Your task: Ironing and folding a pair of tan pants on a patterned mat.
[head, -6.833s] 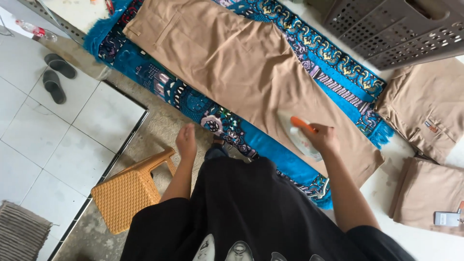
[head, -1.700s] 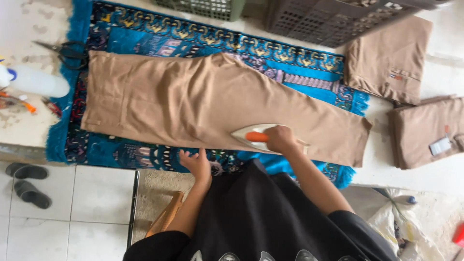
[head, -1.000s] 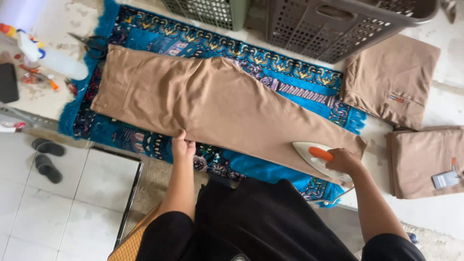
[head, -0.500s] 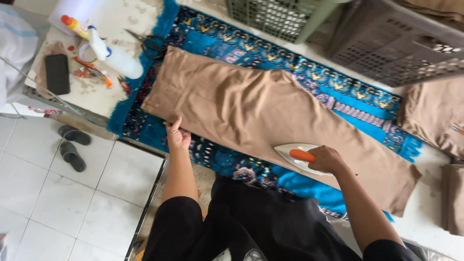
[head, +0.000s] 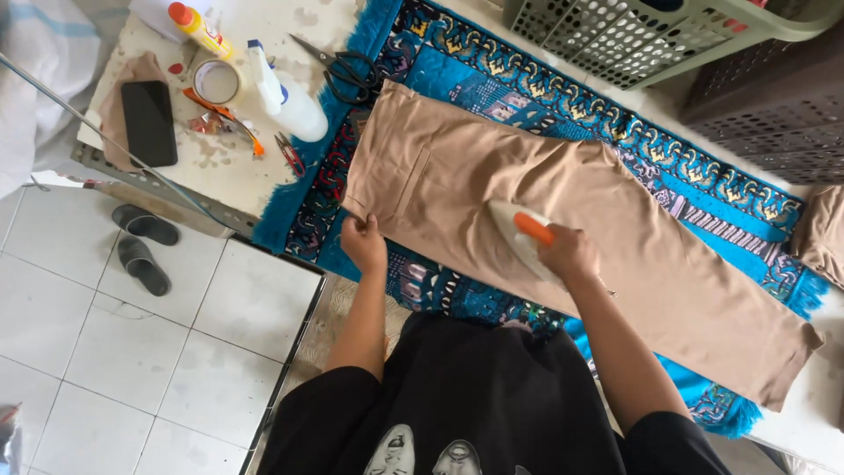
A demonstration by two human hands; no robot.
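Note:
A pair of tan trousers (head: 563,202) lies flat along a blue patterned rug (head: 492,79) on the table. My right hand (head: 570,253) grips the orange handle of a white clothes iron (head: 520,237), which rests on the trousers near their middle. My left hand (head: 363,242) pinches the near corner of the waistband end and holds the cloth down at the rug's near edge.
Left of the rug lie black scissors (head: 347,69), a white spray bottle (head: 286,95), a tape roll (head: 216,82), a dark phone (head: 148,121) and a yellow bottle (head: 199,26). Two plastic baskets (head: 651,35) stand at the back. Folded tan cloth (head: 825,233) lies right. Sandals (head: 141,246) sit on the tiled floor.
The iron has slid left along the trousers toward the waistband end. My left hand has stayed on the near edge, now at the waistband corner. The view has shifted left.

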